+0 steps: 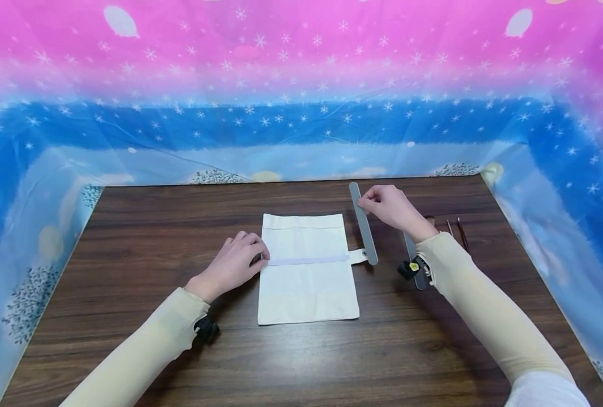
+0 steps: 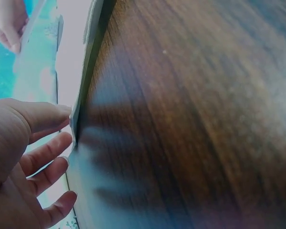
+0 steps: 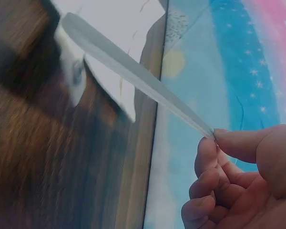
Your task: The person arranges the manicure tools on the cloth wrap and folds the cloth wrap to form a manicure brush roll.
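Observation:
A white cloth pouch (image 1: 308, 291) lies unfolded on the wooden table, with a short snap strap (image 1: 358, 256) sticking out on its right. My left hand (image 1: 236, 259) is at the pouch's left edge. In the left wrist view, the thumb and forefinger of that hand (image 2: 19, 148) pinch the cloth edge. My right hand (image 1: 394, 206) pinches a long grey nail file (image 1: 363, 223) near its far end, right of the pouch. The file is held above the table, its near end over the strap. The right wrist view shows the file (image 3: 133, 71) between thumb and fingertips.
A second grey file (image 1: 412, 249) lies on the table, partly hidden under my right forearm. Beyond it are thin dark reddish-brown tools (image 1: 462, 233) and a brown item (image 1: 430, 220) mostly behind the wrist. A patterned cloth backdrop (image 1: 301, 127) rises along the table's back and sides.

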Available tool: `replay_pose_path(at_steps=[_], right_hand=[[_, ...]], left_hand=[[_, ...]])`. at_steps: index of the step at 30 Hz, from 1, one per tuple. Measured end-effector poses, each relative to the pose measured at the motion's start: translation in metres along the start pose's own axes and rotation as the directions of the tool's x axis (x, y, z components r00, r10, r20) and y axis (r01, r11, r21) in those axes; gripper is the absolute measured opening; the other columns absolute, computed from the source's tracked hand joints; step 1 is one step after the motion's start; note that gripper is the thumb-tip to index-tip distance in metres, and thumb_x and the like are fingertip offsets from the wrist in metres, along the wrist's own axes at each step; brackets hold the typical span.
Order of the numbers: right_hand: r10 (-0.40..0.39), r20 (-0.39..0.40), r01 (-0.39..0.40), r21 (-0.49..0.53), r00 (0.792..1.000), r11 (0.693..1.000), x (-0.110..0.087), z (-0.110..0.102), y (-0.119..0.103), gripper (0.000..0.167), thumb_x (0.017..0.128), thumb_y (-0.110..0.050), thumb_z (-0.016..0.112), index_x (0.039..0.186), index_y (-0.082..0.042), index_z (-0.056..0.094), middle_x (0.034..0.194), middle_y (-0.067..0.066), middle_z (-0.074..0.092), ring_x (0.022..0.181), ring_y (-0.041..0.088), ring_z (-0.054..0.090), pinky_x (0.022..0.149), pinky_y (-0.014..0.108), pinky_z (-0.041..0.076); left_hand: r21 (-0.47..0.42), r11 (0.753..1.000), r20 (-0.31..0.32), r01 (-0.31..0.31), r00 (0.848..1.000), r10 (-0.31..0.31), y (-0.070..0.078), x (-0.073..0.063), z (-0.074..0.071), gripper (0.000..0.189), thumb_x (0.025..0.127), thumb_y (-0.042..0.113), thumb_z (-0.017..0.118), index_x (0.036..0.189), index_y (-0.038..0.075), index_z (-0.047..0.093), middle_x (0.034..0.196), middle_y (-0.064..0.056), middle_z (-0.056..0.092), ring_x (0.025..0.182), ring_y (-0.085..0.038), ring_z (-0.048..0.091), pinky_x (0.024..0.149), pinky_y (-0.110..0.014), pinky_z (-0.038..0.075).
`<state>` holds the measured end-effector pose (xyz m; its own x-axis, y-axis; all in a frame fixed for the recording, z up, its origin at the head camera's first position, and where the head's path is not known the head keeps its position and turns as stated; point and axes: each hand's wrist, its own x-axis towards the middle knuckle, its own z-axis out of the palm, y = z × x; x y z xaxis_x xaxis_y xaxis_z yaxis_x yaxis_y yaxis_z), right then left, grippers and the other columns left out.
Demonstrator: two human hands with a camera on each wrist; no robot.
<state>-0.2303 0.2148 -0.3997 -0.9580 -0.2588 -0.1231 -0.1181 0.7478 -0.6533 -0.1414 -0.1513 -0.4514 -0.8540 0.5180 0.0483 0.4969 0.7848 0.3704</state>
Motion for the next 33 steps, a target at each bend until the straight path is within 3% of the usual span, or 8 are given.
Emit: replay_pose_path(at_steps=[10, 25, 29, 33], right_hand=[[-0.03, -0.012, 0.03, 0.047, 0.999, 0.998, 0.013, 0.015, -0.016, 0.026, 0.107, -0.029, 0.059, 0.105, -0.004, 0.068, 0.095, 0.02, 0.069, 0.071, 0.024, 0.048, 0.068, 0.038, 0.038], [-0.084, -0.013, 0.085, 0.1, 0.996, 0.991, 0.032, 0.033, -0.04, 0.026, 0.108, -0.026, 0.058, 0.099, -0.005, 0.07, 0.089, 0.019, 0.068, 0.07, 0.023, 0.046, 0.069, 0.037, 0.038], [-0.068, 0.002, 0.067, 0.122, 0.998, 0.99, 0.037, 0.038, -0.047, 0.025, 0.109, -0.027, 0.056, 0.1, -0.007, 0.07, 0.087, 0.012, 0.066, 0.072, 0.023, 0.047, 0.072, 0.037, 0.039], [-0.05, 0.018, 0.047, 0.159, 0.999, 0.986, 0.04, 0.043, -0.056, 0.027, 0.109, -0.028, 0.055, 0.1, -0.007, 0.069, 0.095, 0.014, 0.067, 0.077, 0.024, 0.05, 0.074, 0.038, 0.042]], left_hand=[[0.0, 1.0, 0.011, 0.006, 1.0, -0.006, 0.001, -0.001, 0.001, 0.004, 0.098, 0.011, 0.073, 0.097, 0.015, 0.075, 0.108, -0.006, 0.065, 0.102, -0.029, 0.054, 0.087, -0.052, 0.044], [0.013, 1.0, -0.001, -0.009, 1.0, 0.009, 0.002, 0.0, -0.001, 0.007, 0.096, 0.009, 0.075, 0.096, 0.015, 0.073, 0.105, -0.004, 0.066, 0.102, -0.028, 0.056, 0.087, -0.053, 0.044], [0.02, 1.0, -0.01, -0.021, 1.0, 0.022, 0.002, 0.0, 0.0, 0.008, 0.096, 0.008, 0.075, 0.096, 0.016, 0.072, 0.104, -0.003, 0.066, 0.101, -0.028, 0.057, 0.088, -0.054, 0.044], [0.023, 0.999, -0.019, -0.028, 0.999, 0.028, 0.001, -0.001, 0.0, 0.009, 0.097, 0.009, 0.074, 0.095, 0.017, 0.071, 0.102, -0.002, 0.066, 0.1, -0.027, 0.057, 0.088, -0.054, 0.044]])
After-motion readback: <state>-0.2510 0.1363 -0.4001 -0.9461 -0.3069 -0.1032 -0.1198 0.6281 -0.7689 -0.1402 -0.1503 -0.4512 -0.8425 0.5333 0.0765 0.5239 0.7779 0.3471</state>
